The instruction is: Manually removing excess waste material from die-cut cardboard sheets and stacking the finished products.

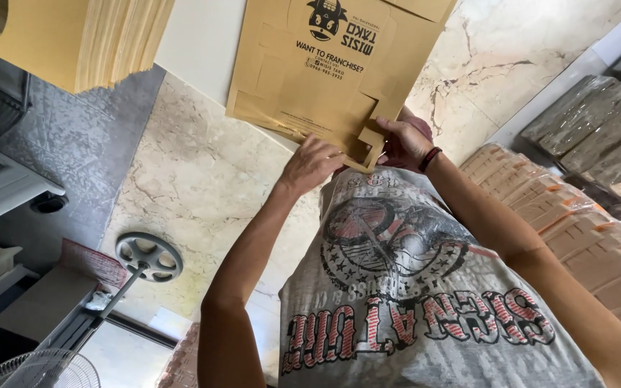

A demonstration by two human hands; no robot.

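Note:
A flat brown cardboard box blank (328, 68) with a black printed logo and cut tabs is held up in front of me, above a marble floor. My left hand (312, 164) grips its near edge from below, by the notched tabs. My right hand (405, 141), with a dark band on the wrist, pinches a small tab at the near right corner of the same blank. Both forearms reach forward over my grey printed shirt (411, 302).
A thick stack of brown cardboard sheets (87, 39) sits at the upper left. Wrapped bundles of folded cardboard (583, 223) lie at the right. A fan base with a round wheel-shaped foot (148, 256) and a fan grille (37, 370) stand at the lower left.

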